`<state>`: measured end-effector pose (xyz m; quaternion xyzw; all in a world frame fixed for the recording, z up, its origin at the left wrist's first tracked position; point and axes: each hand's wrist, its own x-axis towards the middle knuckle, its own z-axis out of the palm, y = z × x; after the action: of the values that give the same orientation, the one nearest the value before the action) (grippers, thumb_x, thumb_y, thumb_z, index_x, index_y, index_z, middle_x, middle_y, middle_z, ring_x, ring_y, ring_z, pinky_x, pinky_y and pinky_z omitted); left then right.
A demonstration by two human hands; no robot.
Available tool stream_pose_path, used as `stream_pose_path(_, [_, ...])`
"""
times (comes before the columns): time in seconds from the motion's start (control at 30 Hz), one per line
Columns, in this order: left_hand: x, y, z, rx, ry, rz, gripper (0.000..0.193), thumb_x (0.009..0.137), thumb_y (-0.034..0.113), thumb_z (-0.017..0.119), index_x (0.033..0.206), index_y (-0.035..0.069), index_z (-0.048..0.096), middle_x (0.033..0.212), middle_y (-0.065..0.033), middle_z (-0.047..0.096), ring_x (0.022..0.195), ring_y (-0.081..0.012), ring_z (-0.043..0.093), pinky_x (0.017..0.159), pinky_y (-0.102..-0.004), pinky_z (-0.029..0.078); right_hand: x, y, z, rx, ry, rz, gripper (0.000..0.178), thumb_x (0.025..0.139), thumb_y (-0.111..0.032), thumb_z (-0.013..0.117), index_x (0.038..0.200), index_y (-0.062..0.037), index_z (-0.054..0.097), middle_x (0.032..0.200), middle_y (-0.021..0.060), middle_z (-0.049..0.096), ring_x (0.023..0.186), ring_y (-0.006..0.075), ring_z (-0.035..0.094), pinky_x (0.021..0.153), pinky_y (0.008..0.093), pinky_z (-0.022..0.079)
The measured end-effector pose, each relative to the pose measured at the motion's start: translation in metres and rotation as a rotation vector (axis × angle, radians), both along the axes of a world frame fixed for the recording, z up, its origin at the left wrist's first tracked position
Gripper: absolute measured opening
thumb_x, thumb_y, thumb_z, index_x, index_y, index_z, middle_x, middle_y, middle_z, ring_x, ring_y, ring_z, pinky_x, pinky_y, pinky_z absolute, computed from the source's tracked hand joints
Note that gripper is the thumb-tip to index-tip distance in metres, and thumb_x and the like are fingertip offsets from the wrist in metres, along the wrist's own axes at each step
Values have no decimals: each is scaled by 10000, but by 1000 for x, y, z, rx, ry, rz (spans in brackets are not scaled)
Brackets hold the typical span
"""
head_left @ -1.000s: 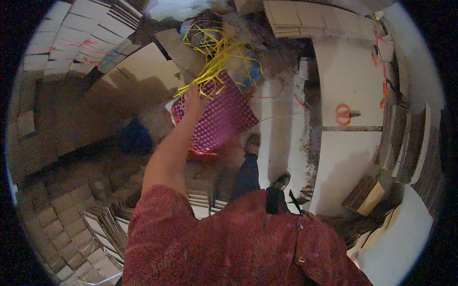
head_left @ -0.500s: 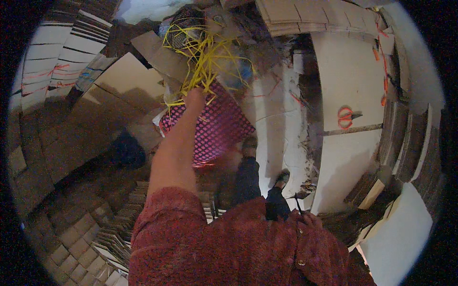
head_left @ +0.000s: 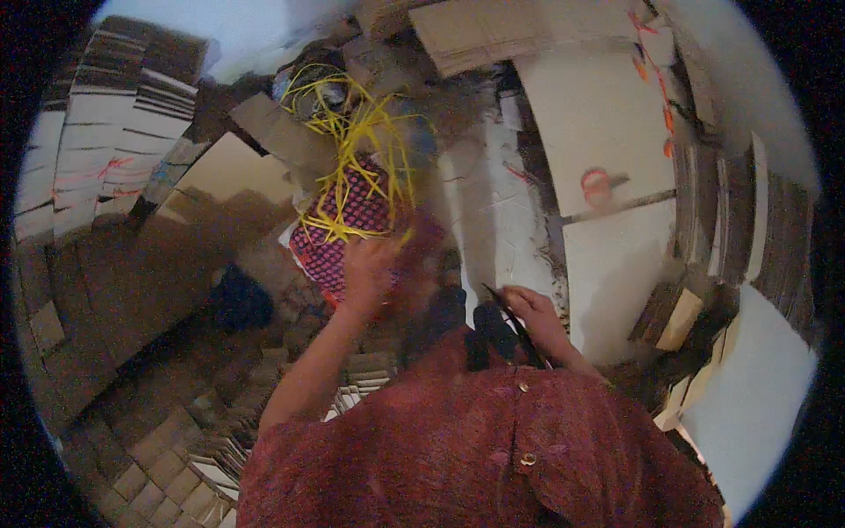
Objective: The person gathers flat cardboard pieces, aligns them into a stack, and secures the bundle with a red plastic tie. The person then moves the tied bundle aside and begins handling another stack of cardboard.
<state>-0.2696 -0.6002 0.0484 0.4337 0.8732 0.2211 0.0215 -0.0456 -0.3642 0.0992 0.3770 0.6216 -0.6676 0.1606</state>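
My left hand [head_left: 368,268] is low over a pink-and-dark patterned sack [head_left: 319,251], slightly blurred, its fingers closed on the near end of some yellow plastic strapping [head_left: 356,141]. From there the strapping loops away in a loose tangle across the sack and beyond it. Close to my body on the right, my right hand [head_left: 537,315] grips a thin, dark, stick-like tool [head_left: 518,327]. Its pointed end sticks out past the fingers to the left; the exact kind of tool cannot be made out.
Orange-handled scissors [head_left: 600,185] lie on a pale cardboard sheet [head_left: 585,114] to the right. Stacked flat cardboard [head_left: 114,141] stands far left, with more stacks [head_left: 704,202] at the right. A dark blue bundle [head_left: 239,299] rests on the floor left of the sack.
My left hand has drawn back toward me from the tangle, and the yellow strapping now spreads further over the sack. My right hand and its dark tool have come up and forward.
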Motion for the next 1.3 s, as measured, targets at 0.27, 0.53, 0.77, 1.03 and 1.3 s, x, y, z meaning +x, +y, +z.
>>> stream_pose_path(0.27, [145, 63, 63, 24, -1285, -291, 239, 786, 127, 556, 1012, 163, 624, 890, -32, 630, 739, -209, 597, 598, -333, 458, -7, 25, 38, -783, 294, -538, 333, 893, -293, 462, 1029, 5, 524, 692, 29, 516, 652, 168, 514, 708, 358, 475])
stream_pose_path(0.53, [96, -39, -24, -492, -600, -189, 159, 777, 218, 595, 812, 82, 672, 602, -105, 580, 524, -233, 547, 501, -359, 444, 121, 139, 112, -447, 561, -1018, 225, 910, -285, 441, 885, -66, 488, 513, -38, 289, 444, 99, 304, 530, 292, 365])
stream_pose_path(0.77, [-31, -61, -9, -546, -341, 58, 200, 802, 209, 567, 804, 28, 653, 641, -135, 586, 553, -258, 555, 503, -376, 443, 241, 157, 138, -225, 639, -1345, 187, 920, -269, 427, 882, -99, 495, 539, -52, 254, 471, 90, 281, 555, 290, 351])
stream_pose_path(1.03, [-232, 32, 48, -561, 253, -140, 256, 822, 218, 531, 819, -15, 635, 738, -174, 617, 663, -293, 596, 569, -410, 460, 353, 156, 108, 80, 377, -1621, 248, 920, -266, 433, 839, -54, 531, 692, 25, 503, 671, 163, 480, 648, 315, 409])
stream_pose_path(1.3, [-280, 245, 149, -767, 739, -234, 277, 813, 194, 473, 743, -37, 610, 768, -224, 606, 712, -361, 587, 637, -440, 462, 408, 160, 73, -34, 272, -1702, 269, 910, -329, 460, 835, -78, 521, 707, 25, 500, 504, 109, 413, 433, 230, 325])
